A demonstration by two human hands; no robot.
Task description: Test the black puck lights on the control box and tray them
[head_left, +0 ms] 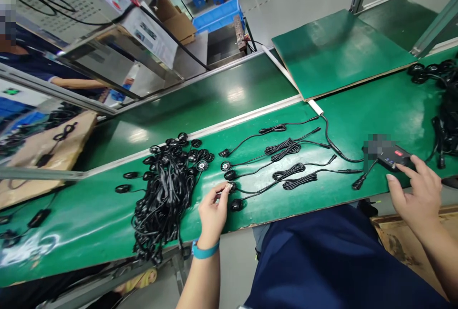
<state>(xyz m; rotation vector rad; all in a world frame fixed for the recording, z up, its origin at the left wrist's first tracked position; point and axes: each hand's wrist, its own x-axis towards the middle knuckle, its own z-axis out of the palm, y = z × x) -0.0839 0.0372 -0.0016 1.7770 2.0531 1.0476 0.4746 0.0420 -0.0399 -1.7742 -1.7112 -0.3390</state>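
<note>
Several black cables with round black heads lie side by side on the green table [250, 223]. My left hand [213, 209], with a blue band at the wrist, pinches a small pale piece [228, 186] at the head of one cable. Just below it rests another round head [236, 205]. My right hand [417, 187] has its fingers apart, its fingertips at the near edge of a black box [395, 156] with a red display. A cable runs to the box from a white tube [315, 107]. One loose connector [359, 181] lies left of my right hand.
A large pile of black cables [162, 194] lies left of my left hand, and another [449, 104] at the far right. A green board [343, 54] sits behind the box. At the upper left, a person's arm [77, 83] reaches beside a metal frame.
</note>
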